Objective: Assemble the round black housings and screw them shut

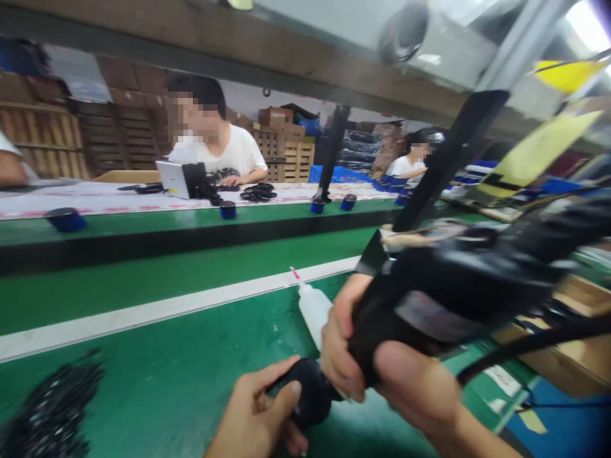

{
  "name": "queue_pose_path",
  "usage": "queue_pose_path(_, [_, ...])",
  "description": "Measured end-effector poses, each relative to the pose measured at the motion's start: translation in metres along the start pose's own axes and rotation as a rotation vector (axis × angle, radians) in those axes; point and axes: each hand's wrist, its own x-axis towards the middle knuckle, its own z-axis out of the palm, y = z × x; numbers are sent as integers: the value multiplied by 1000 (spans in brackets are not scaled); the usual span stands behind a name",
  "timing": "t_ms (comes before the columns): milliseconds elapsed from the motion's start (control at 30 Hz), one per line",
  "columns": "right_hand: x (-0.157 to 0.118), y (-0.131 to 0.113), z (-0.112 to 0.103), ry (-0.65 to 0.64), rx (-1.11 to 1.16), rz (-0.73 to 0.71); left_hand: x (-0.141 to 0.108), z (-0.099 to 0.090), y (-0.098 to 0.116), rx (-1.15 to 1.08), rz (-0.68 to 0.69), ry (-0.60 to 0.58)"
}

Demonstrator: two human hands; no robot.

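My left hand point(260, 407) pinches a round black disc-shaped part point(311, 391) between thumb and fingers, low over the green bench point(191, 356). My right hand point(410, 375) is wrapped around a black corded power tool point(429, 299), blurred by motion. The tool's narrow front end points down at the disc's right edge; whether they touch I cannot tell. Just behind my right hand is a white squeeze bottle point(315, 312) with a pink nozzle, its lower part hidden by the fingers. A heap of small black pieces point(52, 407) lies at the lower left.
A white strip point(167, 310) crosses the bench. Beyond it, blue-and-black round parts point(65, 219) stand along a raised green ledge. Two people in white shirts point(238, 152) sit farther back. A black post point(449, 152), a cable point(534, 340) and a cardboard box point(577, 350) are at the right.
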Motion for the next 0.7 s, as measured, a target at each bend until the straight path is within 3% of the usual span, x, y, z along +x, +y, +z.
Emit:
queue_pose_path(100, [-2, -21, -8, 86, 8, 55, 0, 1, 5, 17, -30, 23])
queue_pose_path(200, [-10, -65, -39, 280, -165, -163, -1, 3, 9, 26, -56, 38])
queue_pose_path(267, [-14, -86, -71, 582, -321, -305, -2, 4, 11, 31, -52, 63])
queue_pose_path(333, [-12, -92, -102, 714, -337, -316, -3, 5, 13, 35, -54, 77])
queue_pose_path(433, [-6, -79, -131, 768, -289, -214, -4, 7, 13, 41, -43, 94])
queue_pose_path(533, [-9, -62, -123, 728, -232, -67, -5, 8, 10, 25, -17, 86])
queue_pose_path(600, [-11, -52, -100, 659, -176, 6, -5, 8, 8, 6, -4, 73])
queue_pose_path(700, [-6, -41, -57, 517, -50, 2, -3, 7, 3, -20, 14, 66])
